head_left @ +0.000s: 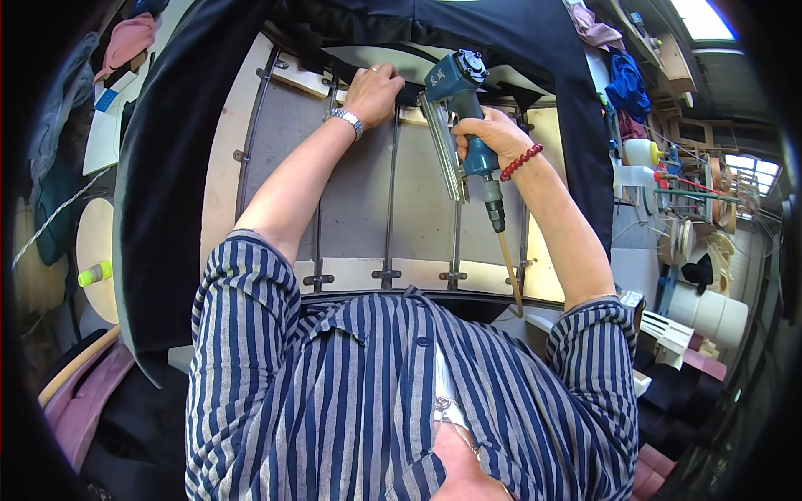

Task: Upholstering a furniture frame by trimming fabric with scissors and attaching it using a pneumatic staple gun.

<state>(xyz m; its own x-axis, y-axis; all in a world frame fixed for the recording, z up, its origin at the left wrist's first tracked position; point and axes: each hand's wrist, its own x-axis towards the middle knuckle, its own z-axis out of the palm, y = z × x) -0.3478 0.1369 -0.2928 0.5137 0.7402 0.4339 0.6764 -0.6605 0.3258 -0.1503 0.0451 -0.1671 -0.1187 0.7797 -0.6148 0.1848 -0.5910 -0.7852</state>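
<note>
Your right hand (493, 134) is wrapped tight around the grip of a blue pneumatic staple gun (459, 100), its nose aimed at the top edge of a wooden frame (359, 200). An air hose (508, 267) hangs from the gun's handle down across the frame toward your chest. Your left hand (374, 92), just left of the gun, is curled and pressing black fabric (167, 167) against the frame's top edge; its fingertips are hidden by the fabric fold. The fabric drapes over the frame's top and down both its sides, hiding those edges. Dark metal rods (391, 209) run down the frame's grey backing. Right of the frame stand crowded shelves (685, 200) with rolls and spools, hard to make out. Left of the frame sits a round wooden disc (96, 242). The frame's middle lies open between your forearms.
</note>
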